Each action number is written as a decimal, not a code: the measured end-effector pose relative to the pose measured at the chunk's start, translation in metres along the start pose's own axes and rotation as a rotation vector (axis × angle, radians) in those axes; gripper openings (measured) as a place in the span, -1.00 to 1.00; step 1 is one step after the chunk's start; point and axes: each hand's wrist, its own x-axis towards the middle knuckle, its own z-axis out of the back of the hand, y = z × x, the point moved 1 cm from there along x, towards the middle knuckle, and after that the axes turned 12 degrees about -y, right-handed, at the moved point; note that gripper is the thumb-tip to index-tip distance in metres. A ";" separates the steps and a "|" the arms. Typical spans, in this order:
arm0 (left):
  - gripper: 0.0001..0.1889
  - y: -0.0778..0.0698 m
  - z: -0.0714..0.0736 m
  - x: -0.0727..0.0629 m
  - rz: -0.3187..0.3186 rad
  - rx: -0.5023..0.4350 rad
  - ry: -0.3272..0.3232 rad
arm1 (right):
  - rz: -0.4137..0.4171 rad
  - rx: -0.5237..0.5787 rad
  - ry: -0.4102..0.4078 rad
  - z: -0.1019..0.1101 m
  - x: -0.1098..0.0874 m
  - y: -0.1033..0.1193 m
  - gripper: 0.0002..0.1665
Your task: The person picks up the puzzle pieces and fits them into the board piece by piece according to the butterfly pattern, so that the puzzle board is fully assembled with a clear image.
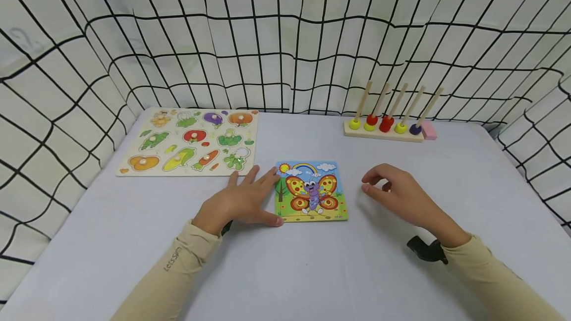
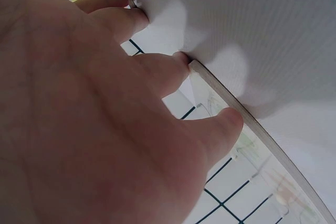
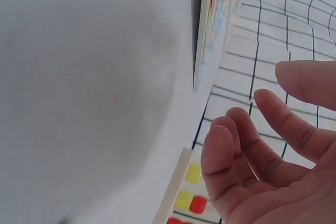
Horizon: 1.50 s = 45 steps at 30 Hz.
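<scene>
A square butterfly puzzle (image 1: 311, 192) lies flat on the white table in the head view. My left hand (image 1: 243, 202) is spread beside it, with the thumb and a finger at its left edge. The other left fingers reach toward the near edge of a vegetable peg puzzle (image 1: 187, 142); whether they touch that board is hard to tell. To the right of the butterfly puzzle, my right hand (image 1: 399, 194) hovers with loosely bent fingers. Nothing sits between its thumb and fingers in the right wrist view, where the butterfly puzzle (image 3: 206, 30) shows edge-on.
At the back right stands a wooden peg counter (image 1: 383, 135) with red, yellow and dark beads on upright rods. A pink block (image 1: 429, 130) is at its right end. Black netting (image 1: 292, 38) over pale walls encloses the white table (image 1: 308, 271).
</scene>
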 end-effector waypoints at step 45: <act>0.11 -0.001 0.001 -0.001 0.004 -0.017 0.000 | 0.105 -0.108 0.074 0.060 -0.061 -0.079 -0.35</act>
